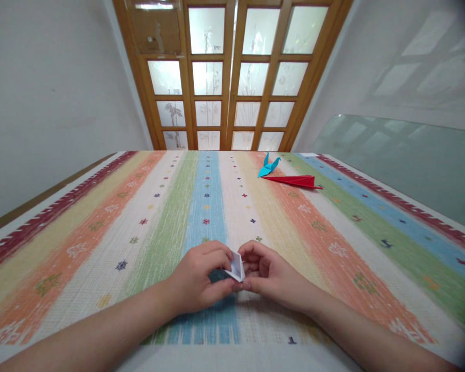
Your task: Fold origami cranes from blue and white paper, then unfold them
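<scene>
Soft daylight is coming through the frosted door panes (232, 77) at twelve o'clock, evenly lighting the tabletop (333, 248). Faint shadows are lying under the wrists. Edges are bending and darkening toward four o'clock.

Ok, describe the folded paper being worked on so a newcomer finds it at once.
On the striped tablecloth, look to the near edge, on the blue stripe. The small white folded paper is pinched between the left hand and right hand, unlike the blue crane and red piece lying untouched far off.
</scene>
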`<action>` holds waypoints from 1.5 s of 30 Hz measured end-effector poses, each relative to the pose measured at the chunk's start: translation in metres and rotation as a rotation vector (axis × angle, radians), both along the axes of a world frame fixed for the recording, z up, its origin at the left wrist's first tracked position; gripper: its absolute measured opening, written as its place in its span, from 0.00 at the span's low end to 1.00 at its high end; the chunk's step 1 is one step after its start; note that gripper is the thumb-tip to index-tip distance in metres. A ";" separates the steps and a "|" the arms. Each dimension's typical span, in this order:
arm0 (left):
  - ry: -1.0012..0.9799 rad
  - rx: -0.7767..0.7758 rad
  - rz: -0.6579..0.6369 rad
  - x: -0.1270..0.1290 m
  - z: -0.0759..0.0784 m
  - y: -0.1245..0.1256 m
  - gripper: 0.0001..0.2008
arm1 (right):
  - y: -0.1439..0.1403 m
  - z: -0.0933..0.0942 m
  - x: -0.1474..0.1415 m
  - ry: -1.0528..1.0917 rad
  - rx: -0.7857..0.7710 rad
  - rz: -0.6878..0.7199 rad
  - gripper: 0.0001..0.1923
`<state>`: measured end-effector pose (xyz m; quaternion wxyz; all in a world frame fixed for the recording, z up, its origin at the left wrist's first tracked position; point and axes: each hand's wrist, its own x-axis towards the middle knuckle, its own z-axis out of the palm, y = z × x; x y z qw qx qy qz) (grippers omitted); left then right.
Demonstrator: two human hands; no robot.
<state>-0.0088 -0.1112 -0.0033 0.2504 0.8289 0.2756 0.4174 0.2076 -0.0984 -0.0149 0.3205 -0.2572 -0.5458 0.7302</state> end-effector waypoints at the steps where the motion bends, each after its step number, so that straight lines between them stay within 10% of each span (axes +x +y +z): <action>1: -0.003 -0.005 0.005 0.000 0.000 -0.001 0.07 | -0.001 0.001 -0.001 -0.005 0.005 -0.016 0.22; 14: -0.010 0.050 0.231 0.006 -0.003 -0.007 0.15 | -0.008 0.006 -0.007 -0.072 0.048 -0.163 0.20; 29: -0.260 -0.992 0.027 0.004 -0.015 0.017 0.23 | 0.007 -0.001 0.002 -0.127 0.075 -0.322 0.19; 37: -0.376 -0.969 0.068 0.005 -0.013 0.019 0.27 | 0.007 -0.004 0.002 -0.188 0.089 -0.180 0.15; 45: -0.060 -0.748 0.015 0.004 -0.009 0.013 0.11 | 0.002 -0.001 0.001 -0.218 0.058 -0.240 0.17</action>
